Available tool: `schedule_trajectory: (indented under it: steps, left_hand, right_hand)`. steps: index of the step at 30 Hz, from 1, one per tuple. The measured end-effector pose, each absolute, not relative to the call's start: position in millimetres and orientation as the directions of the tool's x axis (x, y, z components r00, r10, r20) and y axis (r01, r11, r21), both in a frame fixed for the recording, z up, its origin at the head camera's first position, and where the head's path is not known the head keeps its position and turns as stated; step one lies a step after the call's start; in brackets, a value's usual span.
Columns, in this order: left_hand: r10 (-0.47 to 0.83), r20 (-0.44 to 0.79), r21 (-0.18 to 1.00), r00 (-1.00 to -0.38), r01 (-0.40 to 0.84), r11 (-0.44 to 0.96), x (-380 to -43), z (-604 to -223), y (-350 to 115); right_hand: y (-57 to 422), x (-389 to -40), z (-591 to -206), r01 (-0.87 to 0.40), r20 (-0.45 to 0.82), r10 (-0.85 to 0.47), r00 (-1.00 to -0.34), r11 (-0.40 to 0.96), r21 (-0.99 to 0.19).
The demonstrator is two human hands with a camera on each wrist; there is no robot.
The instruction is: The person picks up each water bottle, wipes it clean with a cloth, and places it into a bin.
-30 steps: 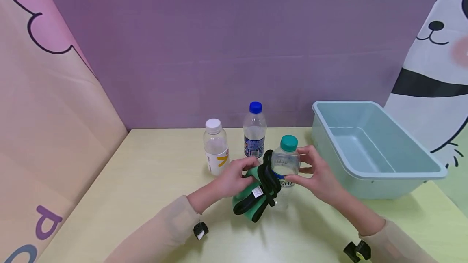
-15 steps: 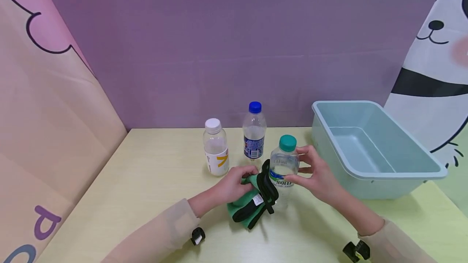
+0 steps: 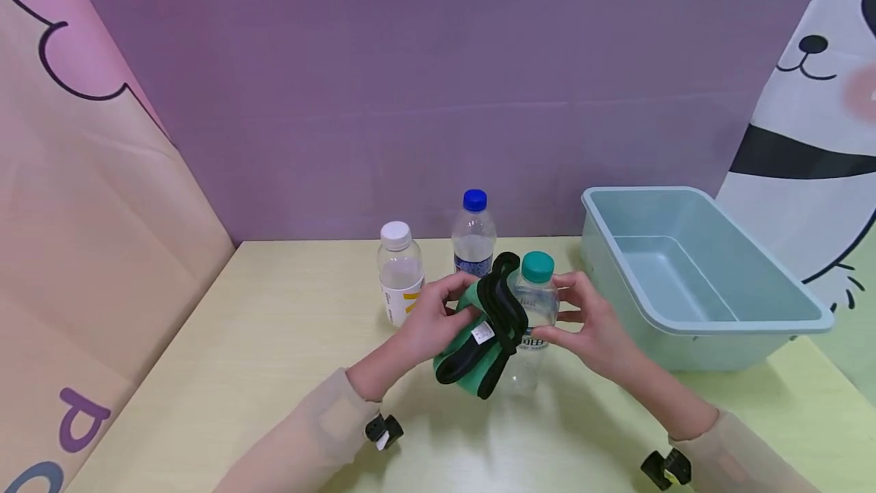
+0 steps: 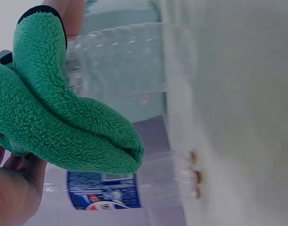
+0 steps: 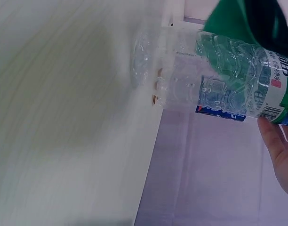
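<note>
My left hand [image 3: 434, 322] grips a folded green cloth with black edging [image 3: 505, 303] and a small white tag. The cloth lies against the left side of a clear plastic bottle [image 3: 538, 301] with a teal cap, overlapping part of its label in the head view. My right hand [image 3: 594, 329] holds that bottle by its upper right side, between thumb and fingers. The bottle is upright, its base close to the tabletop. In the left wrist view the cloth's fluffy green side [image 4: 78, 127] fills the foreground.
A white-capped bottle [image 3: 399, 276] stands behind my left hand, and a blue-capped bottle [image 3: 474, 238] farther back, its lower part hidden by the cloth. To the right sits a light blue plastic tub [image 3: 664, 326] on the pale wooden table [image 3: 287, 310], before a purple backdrop [image 3: 411, 97].
The left hand and cloth first dipped slightly, then rose along the bottle's side and shifted a little right. The right hand keeps its hold on the bottle, nearly still.
</note>
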State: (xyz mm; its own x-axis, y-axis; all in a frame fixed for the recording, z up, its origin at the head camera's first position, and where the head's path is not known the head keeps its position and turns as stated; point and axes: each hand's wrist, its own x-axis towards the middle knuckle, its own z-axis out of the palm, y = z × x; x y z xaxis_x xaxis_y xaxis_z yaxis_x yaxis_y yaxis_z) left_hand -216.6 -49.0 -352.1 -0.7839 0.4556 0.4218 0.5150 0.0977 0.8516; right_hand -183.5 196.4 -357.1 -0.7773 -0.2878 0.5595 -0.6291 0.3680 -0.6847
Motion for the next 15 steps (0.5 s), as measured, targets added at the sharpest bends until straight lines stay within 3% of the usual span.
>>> schedule_trajectory:
  steps: [9,15]
  left_hand:
    - [0.414,0.486,0.827,-0.77,0.558,0.067,-214.9,-330.0,-45.9]
    - [0.446,0.455,0.826,-0.771,0.553,0.112,-215.6,-331.3,-47.1]
  right_hand:
    - [196.8,-183.1,-355.6,-0.634,0.557,-0.304,-0.773,0.383,-0.672]
    - [196.6,-183.4,-356.2,-0.628,0.554,-0.296,-0.778,0.382,-0.678]
